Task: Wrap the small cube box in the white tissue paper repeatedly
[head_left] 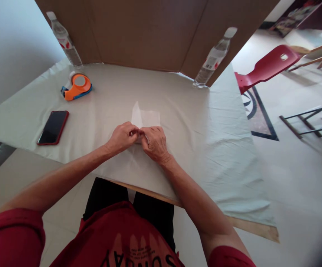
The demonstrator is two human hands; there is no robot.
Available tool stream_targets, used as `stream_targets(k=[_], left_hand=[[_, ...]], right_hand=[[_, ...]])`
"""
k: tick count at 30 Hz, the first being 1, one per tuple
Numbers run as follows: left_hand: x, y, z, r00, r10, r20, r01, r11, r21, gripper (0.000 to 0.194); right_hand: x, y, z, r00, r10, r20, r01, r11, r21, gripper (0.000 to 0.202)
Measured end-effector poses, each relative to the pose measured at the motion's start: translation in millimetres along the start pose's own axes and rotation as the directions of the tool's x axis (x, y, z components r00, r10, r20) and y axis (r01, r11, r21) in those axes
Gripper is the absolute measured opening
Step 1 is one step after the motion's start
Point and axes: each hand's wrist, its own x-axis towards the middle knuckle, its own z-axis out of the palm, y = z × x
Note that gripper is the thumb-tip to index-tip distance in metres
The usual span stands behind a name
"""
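Observation:
A small white sheet, perhaps paper (150, 117), sits at the middle of the cloth-covered table, with one flap standing up at its left. My left hand (124, 136) pinches its near edge from the left side, fingers closed. Right beside it, my right hand (154, 142) is closed on the same edge, its fingertips meeting those of the left. The part of the sheet under my fingers is hidden.
To the left lie an orange and blue tape dispenser (78, 87) and a phone (53, 127) in a red case. Two water bottles (65, 40) stand against a brown cardboard panel (147, 33) at the back. A red chair (270, 66) is beyond the table's right side.

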Motion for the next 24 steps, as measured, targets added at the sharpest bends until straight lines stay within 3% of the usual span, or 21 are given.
stream_targets(k=[4, 7, 9, 12, 16, 18, 24], left_hand=[[-3, -9, 12.0, 0.966, 0.228, -0.122, -0.210, 0.968, 0.140, 0.016], [-4, -12, 15.8, 0.936, 0.322, -0.143, -0.297, 0.939, 0.174, 0.018], [-5, -12, 16.3, 0.926, 0.351, -0.137, -0.323, 0.927, 0.192, 0.020], [-5, -12, 16.1, 0.923, 0.367, -0.116, -0.334, 0.914, 0.231, 0.021], [-5, -16, 19.6, 0.910, 0.396, -0.122, -0.356, 0.898, 0.260, 0.023], [-6, -20, 23.7, 0.900, 0.410, -0.148, -0.368, 0.897, 0.245, 0.026], [-6, -26, 33.5, 0.888, 0.414, -0.199, -0.380, 0.906, 0.188, 0.027]], right_hand=[[2, 11, -1, 0.993, 0.032, -0.113, -0.029, 0.999, 0.027, 0.023], [7, 24, -14, 0.963, 0.169, -0.209, -0.159, 0.985, 0.061, 0.021], [9, 32, -27, 0.933, 0.319, -0.167, -0.306, 0.947, 0.099, 0.020], [5, 41, -46, 0.851, 0.524, 0.030, -0.525, 0.847, 0.087, 0.027], [-9, 42, -54, 0.733, 0.650, 0.202, -0.655, 0.754, -0.050, 0.046], [-12, 39, -50, 0.712, 0.670, 0.209, -0.675, 0.736, -0.059, 0.054], [-2, 30, -28, 0.714, 0.666, 0.218, -0.690, 0.721, 0.057, 0.070]])
